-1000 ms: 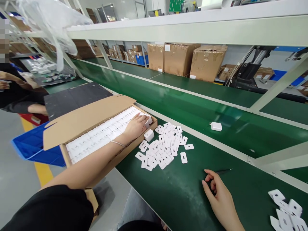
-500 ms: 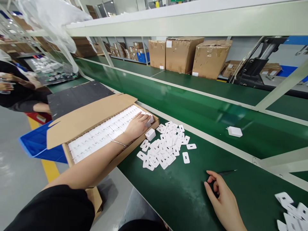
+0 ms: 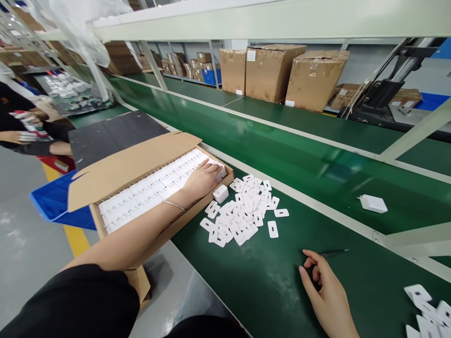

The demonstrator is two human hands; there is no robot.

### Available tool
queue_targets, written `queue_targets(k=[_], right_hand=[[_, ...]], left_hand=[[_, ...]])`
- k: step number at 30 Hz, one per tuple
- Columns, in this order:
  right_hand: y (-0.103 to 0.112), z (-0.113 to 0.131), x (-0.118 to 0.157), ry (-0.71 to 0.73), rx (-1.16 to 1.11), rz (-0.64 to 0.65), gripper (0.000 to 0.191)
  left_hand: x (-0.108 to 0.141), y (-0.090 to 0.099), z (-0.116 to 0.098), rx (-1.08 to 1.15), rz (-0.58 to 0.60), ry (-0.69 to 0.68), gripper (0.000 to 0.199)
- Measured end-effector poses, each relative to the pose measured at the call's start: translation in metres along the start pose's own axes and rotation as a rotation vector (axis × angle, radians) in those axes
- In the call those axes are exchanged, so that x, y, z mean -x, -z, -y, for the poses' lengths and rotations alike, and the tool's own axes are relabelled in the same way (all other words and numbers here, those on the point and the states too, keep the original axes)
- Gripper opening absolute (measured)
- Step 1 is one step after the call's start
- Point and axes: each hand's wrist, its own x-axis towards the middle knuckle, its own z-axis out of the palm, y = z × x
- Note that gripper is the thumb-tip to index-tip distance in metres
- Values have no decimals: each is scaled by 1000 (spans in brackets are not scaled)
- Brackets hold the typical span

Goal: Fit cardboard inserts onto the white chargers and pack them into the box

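Observation:
My left hand (image 3: pixel 202 180) lies over the near right end of an open cardboard box (image 3: pixel 132 225) filled with rows of white charger blocks (image 3: pixel 141 195). Its fingers stretch across the end blocks, touching them. One white charger block (image 3: pixel 221 194) stands outside, against the box's side. Beside it spreads a pile of thin white plates (image 3: pixel 243 211), each with a slot. My right hand (image 3: pixel 326 288) rests open on the green table, fingers loosely curled and thumb apart. A thin dark pointed tool (image 3: pixel 334 252) extends from behind its fingers; its other end is hidden.
A green conveyor (image 3: pixel 282 145) runs behind the rail, carrying another white charger block (image 3: pixel 373 203). More white plates (image 3: pixel 431 312) lie at the lower right. Large cartons (image 3: pixel 275 72) stand beyond. At left are a blue crate (image 3: pixel 52 197) and a seated person (image 3: pixel 21 122).
The charger block on the conveyor has moved to the right. My view has shifted slightly. Both my hands stay in nearly the same places.

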Motion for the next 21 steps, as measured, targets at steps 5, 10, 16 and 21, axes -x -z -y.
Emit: queue_targets(k=[5,10,16,21], right_hand=[[0,-1,0,0,3,-6,39],[0,-3,-1,1,14,-6,40],[-1,-2,-5,0,21,-19,42],[-1,-3,-6,-1,-5,-16,42]], left_hand=[[-1,-4,3,8,-26,-3,48],[-4,-8,3,-14,-59,-31,44],[-7,-15,-3,-75,-24,-44,35],[-8,-17,0,-72,-27,-20,36]])
